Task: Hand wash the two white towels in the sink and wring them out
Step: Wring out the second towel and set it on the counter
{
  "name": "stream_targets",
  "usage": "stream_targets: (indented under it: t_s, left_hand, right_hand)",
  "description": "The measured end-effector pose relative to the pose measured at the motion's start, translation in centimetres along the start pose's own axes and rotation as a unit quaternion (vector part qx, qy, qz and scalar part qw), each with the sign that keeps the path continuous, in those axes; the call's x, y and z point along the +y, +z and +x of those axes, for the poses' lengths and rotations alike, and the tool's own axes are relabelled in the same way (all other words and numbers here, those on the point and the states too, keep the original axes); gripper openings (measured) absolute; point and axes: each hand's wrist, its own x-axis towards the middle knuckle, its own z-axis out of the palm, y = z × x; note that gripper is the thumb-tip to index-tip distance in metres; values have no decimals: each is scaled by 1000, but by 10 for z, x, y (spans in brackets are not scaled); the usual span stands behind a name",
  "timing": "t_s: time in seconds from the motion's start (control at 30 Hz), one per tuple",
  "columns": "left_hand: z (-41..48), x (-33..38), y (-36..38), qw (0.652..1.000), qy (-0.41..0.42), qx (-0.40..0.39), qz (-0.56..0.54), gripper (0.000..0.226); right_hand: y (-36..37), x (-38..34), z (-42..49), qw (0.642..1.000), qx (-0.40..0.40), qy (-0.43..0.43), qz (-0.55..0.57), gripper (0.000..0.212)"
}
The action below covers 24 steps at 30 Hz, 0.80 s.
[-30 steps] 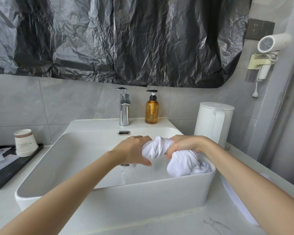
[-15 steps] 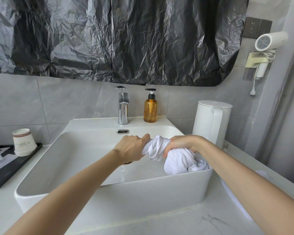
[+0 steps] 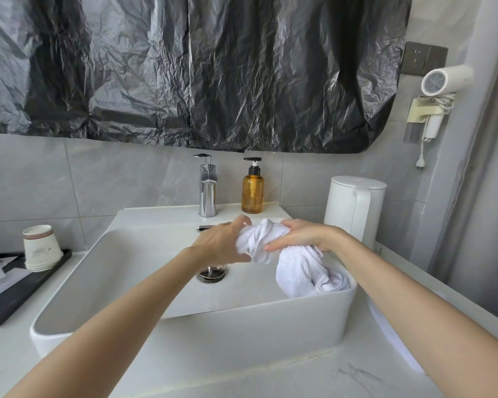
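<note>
White towel (image 3: 256, 239) held over the right half of the sink (image 3: 242, 334), just above the basin. The stretch between the hands is twisted into a tight rope with spiral folds; the rest hangs in a loose lumpy bunch into the near right corner of the basin, against the inside wall. Fabric is plain white terry and looks wet and heavy

Left hand (image 3: 222, 245) grips the left end of the twist, fingers curled round it, thumb on top. Right hand (image 3: 302, 235) clamps the right part from above, fingers wrapped over the cloth, wrist bent down. Both forearms are bare and reach in from the near edge

The sink is a white rectangular basin standing on a pale marbled counter (image 3: 299, 377). Metal drain (image 3: 212, 272) in the basin floor, just below the left hand. Chrome tap (image 3: 207, 191) at the far rim, amber pump bottle (image 3: 252, 193) just right of it. White kettle (image 3: 357, 208) on the counter at far right. At left, a black tray (image 3: 20, 288) with a stack of paper cups (image 3: 41, 248). Grey tiled wall, with a crinkled black plastic sheet (image 3: 184, 67) hung across it above the sink. White hair dryer (image 3: 443, 79) in a wall holder at upper right, dark socket panel (image 3: 424, 58) beside it
</note>
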Motion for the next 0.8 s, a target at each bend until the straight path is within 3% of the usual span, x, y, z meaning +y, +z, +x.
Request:
stream_targets:
  t_s: [0.1, 0.3, 0.4, 0.5, 0.6, 0.8]
  left_hand:
    - [8, 6, -20, 985, -8, 74, -155, 72]
    - [40, 47, -71, 954, 22, 132, -269, 25]
    - [46, 91, -103, 900, 30, 153, -406, 20]
    - [47, 139, -129, 849, 55, 139, -507, 23]
    - [49, 182, -137, 832, 81, 87, -542, 27]
    - [52, 232, -96, 853, 66, 16, -517, 22]
  right_hand:
    - [-15, -15, -11, 990, 121, -72, 4, 55]
    - [-64, -38, -50, 940, 294, -170, 29, 36]
    - [-92, -46, -82, 906, 377, -191, 29, 37]
    - [-116, -48, -121, 877, 440, -190, 26, 35]
    - [-132, -39, -158, 860, 479, -176, 19, 36]
    - [-139, 30, -188, 885, 462, -31, -50, 45]
